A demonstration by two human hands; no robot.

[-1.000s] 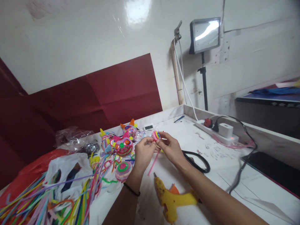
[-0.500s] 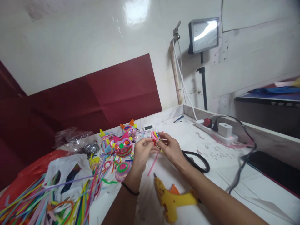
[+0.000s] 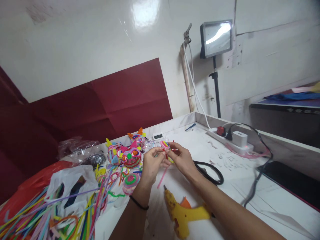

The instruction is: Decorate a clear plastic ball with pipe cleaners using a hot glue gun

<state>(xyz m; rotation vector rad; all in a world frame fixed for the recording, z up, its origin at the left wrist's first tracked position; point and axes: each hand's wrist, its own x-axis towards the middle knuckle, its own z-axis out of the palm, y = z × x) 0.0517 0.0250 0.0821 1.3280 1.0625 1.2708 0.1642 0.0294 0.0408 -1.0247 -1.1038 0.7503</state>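
My left hand [image 3: 154, 163] and my right hand [image 3: 182, 158] meet above the table, fingers pinched together. Between their fingertips is a short red pipe cleaner [image 3: 164, 152], small and partly covered by the fingers. Just behind the fingertips shows a round piece with multicoloured rings [image 3: 164, 144]; whether a hand touches it I cannot tell. Beneath the hands a pink pipe cleaner [image 3: 162, 178] lies on the white tabletop. Left of my left hand sits a striped animal-like figure [image 3: 132, 156] with a green nose and orange eyes. A coiled pink-and-green disc [image 3: 131, 181] lies near my left wrist.
A yellow glue gun [image 3: 185, 216] lies between my forearms. Many loose pipe cleaners [image 3: 32, 213] and a white plastic bag [image 3: 75, 180] fill the left side. On the right are a power strip [image 3: 231, 143], a black cable [image 3: 212, 176] and a dark phone-like slab [image 3: 287, 181].
My fingers have shifted slightly around the red pipe cleaner, which now stands more upright between the fingertips. The glue gun and other things on the table stay in place.
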